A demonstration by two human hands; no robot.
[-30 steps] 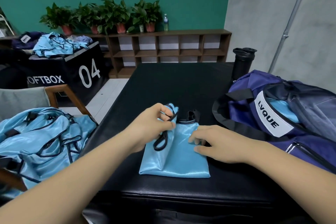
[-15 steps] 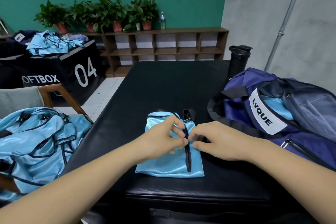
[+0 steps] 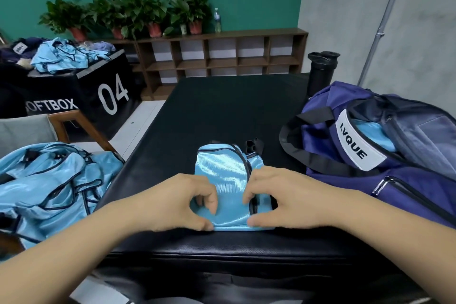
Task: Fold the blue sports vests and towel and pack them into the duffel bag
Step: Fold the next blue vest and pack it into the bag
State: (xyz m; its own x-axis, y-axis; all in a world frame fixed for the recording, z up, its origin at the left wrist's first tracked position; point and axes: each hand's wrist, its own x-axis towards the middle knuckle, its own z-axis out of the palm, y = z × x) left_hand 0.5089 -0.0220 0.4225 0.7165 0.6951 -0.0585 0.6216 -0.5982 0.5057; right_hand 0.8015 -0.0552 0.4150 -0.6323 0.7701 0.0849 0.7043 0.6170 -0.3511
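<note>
One folded vest (image 3: 222, 180), one duffel bag (image 3: 407, 192) and one black bottle (image 3: 320, 74) on a single bench (image 3: 222, 111); two more piles of vests, the near pile (image 3: 49, 180) and the far pile (image 3: 61, 57) (garments too tangled to count).

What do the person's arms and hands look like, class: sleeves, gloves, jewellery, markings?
Both the left arm and right arm are bare as far as the view reaches: no sleeves show. The left hand and right hand carry no gloves, rings, watch or wristbands, and no markings are visible.
</note>
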